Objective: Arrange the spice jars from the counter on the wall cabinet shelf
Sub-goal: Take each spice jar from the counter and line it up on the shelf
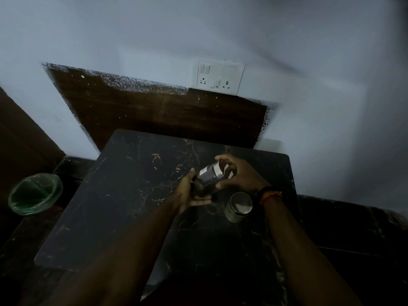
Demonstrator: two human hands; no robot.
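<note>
Two hands of mine are on one spice jar [209, 176], held tilted above the dark marble counter [132, 195]. My right hand [237, 174] curls over its steel-lidded end, fingertips arched on the far side and thumb on the near side. My left hand [191, 192] cups the glass base from below, fingers wrapped loosely under it. Just beside my right wrist, with its dark and orange bands [269, 194], a second jar [238, 207] stands on the counter. Further left, on the floor, sits a green bin [35, 194]. A switch socket plate [218, 76] is on the wall behind.
</note>
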